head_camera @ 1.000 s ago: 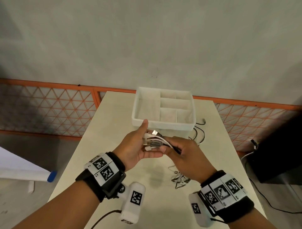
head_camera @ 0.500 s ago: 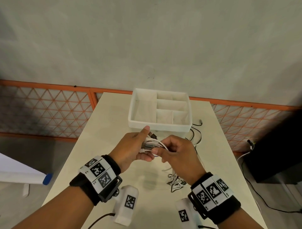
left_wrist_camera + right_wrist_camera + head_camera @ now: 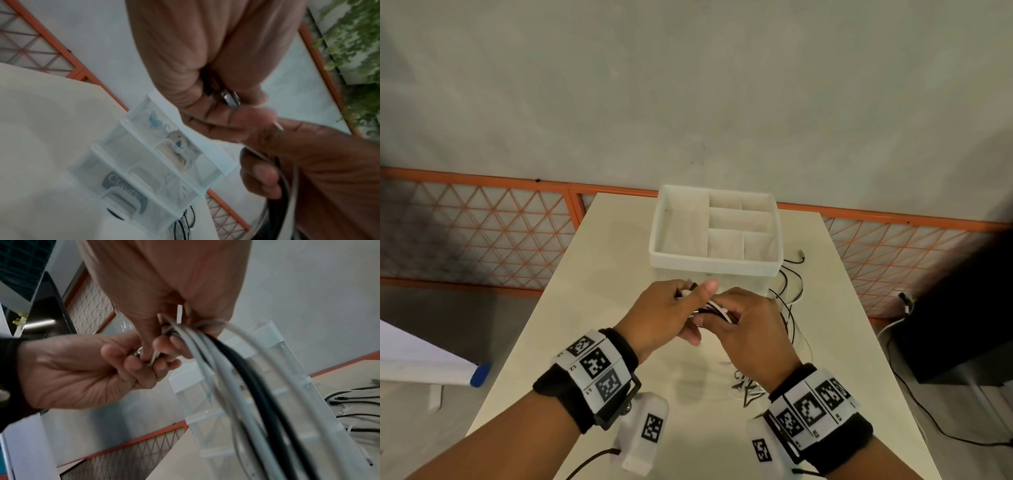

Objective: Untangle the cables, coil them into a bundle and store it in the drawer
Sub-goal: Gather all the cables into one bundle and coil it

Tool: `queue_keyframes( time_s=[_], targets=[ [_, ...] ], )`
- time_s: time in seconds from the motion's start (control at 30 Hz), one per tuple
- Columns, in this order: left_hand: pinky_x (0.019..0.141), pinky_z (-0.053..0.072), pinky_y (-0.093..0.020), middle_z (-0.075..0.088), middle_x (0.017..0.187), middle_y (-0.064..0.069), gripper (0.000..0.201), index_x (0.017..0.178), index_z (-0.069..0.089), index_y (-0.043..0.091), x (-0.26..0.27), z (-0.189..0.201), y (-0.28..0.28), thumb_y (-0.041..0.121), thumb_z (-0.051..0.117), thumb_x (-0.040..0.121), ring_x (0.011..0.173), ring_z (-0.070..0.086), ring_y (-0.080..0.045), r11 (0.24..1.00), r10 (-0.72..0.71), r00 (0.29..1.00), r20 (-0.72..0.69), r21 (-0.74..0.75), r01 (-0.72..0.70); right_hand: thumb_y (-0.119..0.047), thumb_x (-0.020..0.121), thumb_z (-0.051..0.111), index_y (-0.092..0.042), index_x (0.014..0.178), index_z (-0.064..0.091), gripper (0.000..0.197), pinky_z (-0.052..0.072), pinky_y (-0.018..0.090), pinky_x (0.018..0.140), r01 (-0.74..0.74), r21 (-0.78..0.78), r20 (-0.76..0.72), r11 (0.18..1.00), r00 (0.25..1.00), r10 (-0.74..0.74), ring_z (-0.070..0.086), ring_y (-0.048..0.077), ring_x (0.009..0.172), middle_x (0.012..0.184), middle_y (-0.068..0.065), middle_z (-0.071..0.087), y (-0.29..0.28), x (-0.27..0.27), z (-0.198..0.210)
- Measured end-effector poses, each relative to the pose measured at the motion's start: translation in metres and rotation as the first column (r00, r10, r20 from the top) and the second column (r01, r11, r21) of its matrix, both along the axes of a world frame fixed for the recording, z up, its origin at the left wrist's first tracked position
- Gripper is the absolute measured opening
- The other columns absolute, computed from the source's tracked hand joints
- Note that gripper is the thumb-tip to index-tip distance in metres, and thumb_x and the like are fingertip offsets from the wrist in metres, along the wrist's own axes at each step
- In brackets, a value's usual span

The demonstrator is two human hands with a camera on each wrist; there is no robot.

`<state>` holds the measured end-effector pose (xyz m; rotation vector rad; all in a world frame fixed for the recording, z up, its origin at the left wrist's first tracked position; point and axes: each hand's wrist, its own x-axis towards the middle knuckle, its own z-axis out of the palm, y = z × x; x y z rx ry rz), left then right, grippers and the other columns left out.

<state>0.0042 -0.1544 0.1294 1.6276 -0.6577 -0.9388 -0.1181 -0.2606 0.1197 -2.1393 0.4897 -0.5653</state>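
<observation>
Above the middle of the table, both hands hold a bunch of white and black cables (image 3: 710,307). My left hand (image 3: 683,303) grips the plug ends, thumb laid across them; a metal USB plug (image 3: 230,99) shows between its fingers. My right hand (image 3: 726,317) pinches the same strands just beside it, and the cables (image 3: 236,369) hang down from it in loops. Their lower ends (image 3: 746,389) lie on the table under my right wrist. The clear drawer unit (image 3: 714,266) stands just beyond the hands, with a white divided tray on top.
More loose black and white cables (image 3: 792,291) lie on the table to the right of the drawer unit. The clear drawers (image 3: 148,164) show small items inside. An orange mesh fence (image 3: 482,233) runs behind the table. A black box (image 3: 962,325) stands on the floor at the right.
My left thumb has folded down over the plug ends, which stood uncovered before. The two hands have drawn closer together around the cables.
</observation>
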Motion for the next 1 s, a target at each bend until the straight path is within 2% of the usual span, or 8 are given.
queue_keyframes(
  time_s=[0.17, 0.3, 0.37, 0.47, 0.53, 0.63, 0.7, 1.0],
  targets=[
    [0.044, 0.042, -0.026, 0.062, 0.057, -0.013, 0.065, 0.072, 0.069, 0.004, 0.004, -0.003, 0.002, 0.065, 0.051, 0.086, 0.048, 0.052, -0.023, 0.983, 0.172, 0.984, -0.039, -0.055, -0.174, -0.021, 0.092, 0.071, -0.022, 0.120, 0.072, 0.028, 0.047, 0.014, 0.058, -0.085, 0.287, 0.045, 0.954, 0.996, 0.075, 0.056, 0.002, 0.053, 0.069, -0.026, 0.067, -0.001, -0.002, 0.000],
    [0.045, 0.045, -0.026, 0.064, 0.067, -0.015, 0.071, 0.097, 0.066, 0.000, 0.003, 0.001, 0.003, 0.065, 0.040, 0.090, 0.050, 0.055, -0.023, 0.983, 0.142, 0.981, -0.132, -0.097, -0.155, -0.018, 0.095, 0.067, -0.027, 0.116, 0.075, 0.024, 0.047, 0.020, 0.056, -0.068, 0.254, 0.067, 0.965, 0.996, 0.053, 0.054, 0.011, 0.055, 0.093, -0.017, 0.070, 0.001, -0.002, -0.005],
    [0.046, 0.047, -0.027, 0.063, 0.064, -0.012, 0.066, 0.110, 0.063, 0.008, 0.000, 0.004, 0.002, 0.066, 0.037, 0.091, 0.052, 0.057, -0.025, 0.987, 0.113, 0.984, -0.138, -0.102, -0.128, -0.020, 0.094, 0.068, -0.028, 0.115, 0.076, 0.023, 0.047, 0.022, 0.057, -0.048, 0.255, 0.057, 0.966, 0.998, 0.035, 0.052, 0.006, 0.057, 0.099, -0.010, 0.068, 0.002, -0.001, -0.007],
    [0.044, 0.046, -0.027, 0.060, 0.060, -0.010, 0.061, 0.110, 0.059, 0.007, -0.002, 0.006, -0.001, 0.061, 0.036, 0.095, 0.051, 0.057, -0.025, 0.988, 0.100, 0.985, -0.138, -0.100, -0.114, -0.020, 0.094, 0.068, -0.036, 0.110, 0.075, 0.023, 0.043, 0.015, 0.062, -0.034, 0.218, 0.075, 0.975, 0.997, 0.018, 0.056, 0.001, 0.066, 0.095, -0.004, 0.065, 0.004, 0.001, -0.008],
    [0.042, 0.042, -0.026, 0.061, 0.060, -0.012, 0.058, 0.105, 0.060, 0.000, -0.002, 0.005, -0.002, 0.053, 0.038, 0.100, 0.049, 0.054, -0.025, 0.984, 0.138, 0.980, -0.145, -0.091, -0.152, -0.020, 0.095, 0.068, -0.039, 0.111, 0.074, 0.026, 0.045, 0.018, 0.060, -0.033, 0.188, 0.087, 0.982, 0.996, 0.016, 0.055, 0.004, 0.063, 0.091, -0.006, 0.065, 0.006, 0.001, -0.009],
    [0.040, 0.040, -0.025, 0.064, 0.063, -0.015, 0.052, 0.097, 0.062, -0.002, -0.001, 0.004, -0.002, 0.045, 0.041, 0.102, 0.048, 0.054, -0.026, 0.973, 0.194, 0.961, -0.197, -0.086, -0.214, -0.022, 0.094, 0.069, -0.026, 0.093, 0.072, 0.005, 0.046, 0.025, 0.052, 0.046, 0.237, 0.084, 0.970, 0.994, -0.068, 0.051, 0.006, 0.051, 0.066, -0.016, 0.064, 0.005, 0.001, -0.010],
    [0.042, 0.044, -0.026, 0.066, 0.066, -0.017, 0.051, 0.096, 0.062, 0.000, -0.001, 0.004, -0.003, 0.045, 0.040, 0.103, 0.050, 0.056, -0.027, 0.972, 0.193, 0.946, -0.261, -0.080, -0.221, -0.021, 0.094, 0.069, -0.019, 0.087, 0.069, 0.007, 0.043, 0.022, 0.048, 0.048, 0.257, 0.095, 0.965, 0.993, -0.075, 0.049, 0.005, 0.047, 0.056, -0.017, 0.061, 0.005, 0.000, -0.011],
    [0.041, 0.040, -0.025, 0.060, 0.070, -0.016, 0.070, 0.086, 0.066, 0.002, -0.007, 0.000, -0.004, 0.062, 0.031, 0.097, 0.056, 0.053, -0.027, 0.996, 0.083, 0.987, -0.137, -0.024, -0.087, -0.020, 0.088, 0.076, -0.028, 0.091, 0.067, 0.012, 0.044, 0.015, 0.057, 0.122, 0.365, 0.120, 0.923, 0.977, -0.176, 0.058, 0.002, 0.054, 0.083, -0.008, 0.071, 0.011, 0.004, -0.012]
  ],
)
